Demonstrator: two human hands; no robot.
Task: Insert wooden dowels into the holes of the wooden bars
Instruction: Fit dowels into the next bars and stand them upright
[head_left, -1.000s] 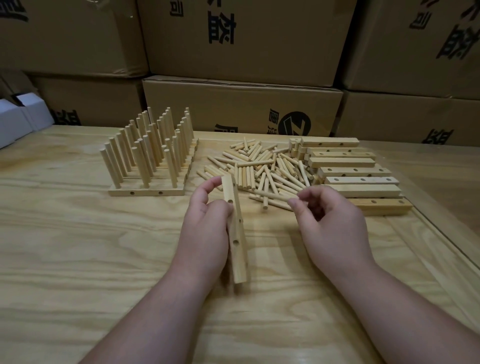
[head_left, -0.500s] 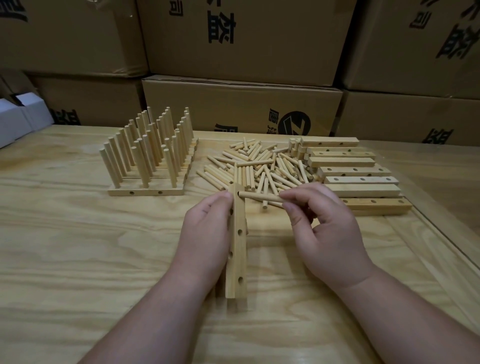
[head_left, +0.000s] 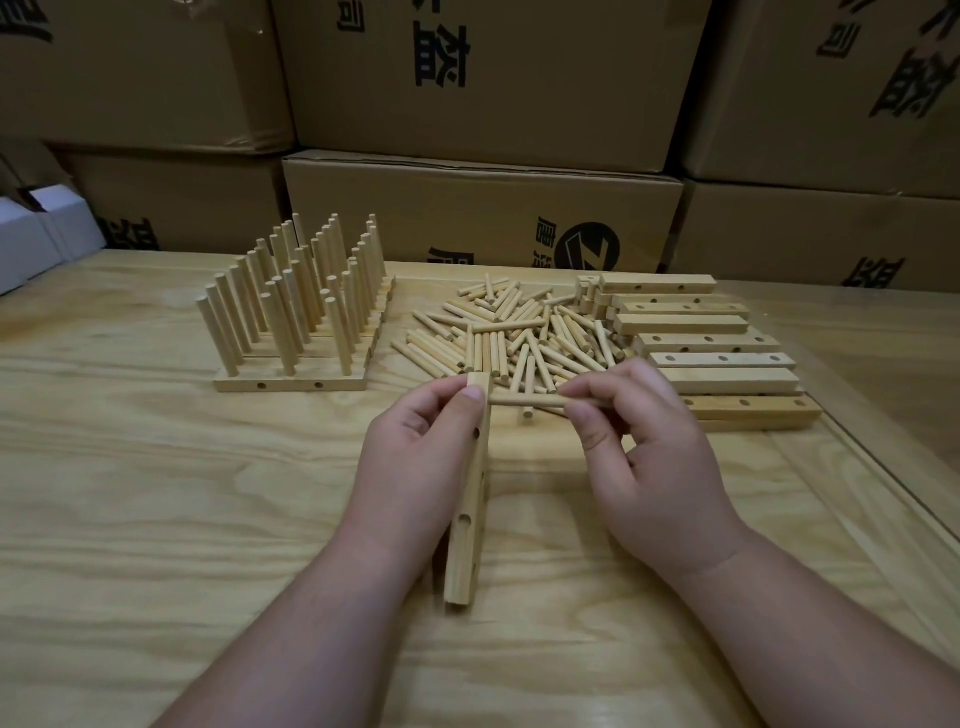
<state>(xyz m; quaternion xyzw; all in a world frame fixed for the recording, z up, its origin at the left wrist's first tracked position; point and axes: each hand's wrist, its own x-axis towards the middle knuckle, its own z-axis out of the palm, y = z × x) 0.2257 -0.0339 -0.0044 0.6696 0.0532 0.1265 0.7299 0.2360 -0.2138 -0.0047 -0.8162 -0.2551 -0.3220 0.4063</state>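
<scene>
**First dowel meeting the far hole of a held bar**

The left hand (head_left: 415, 457) grips a wooden bar (head_left: 467, 519) on edge near the desk's (head_left: 130, 493) middle, fingers curled round its far end. The right hand (head_left: 644, 457) pinches a dowel (head_left: 535, 401) level, its tip touching the bar's side. Seating is judged under way; next, a straight push along the hole's axis. Two nearer holes remain open.

The left hand (head_left: 415, 457) covers much of the pale drilled wooden bar (head_left: 470, 525), and the right hand's fingers (head_left: 597, 410) hide the light round wooden dowel's (head_left: 527, 400) far end.
</scene>
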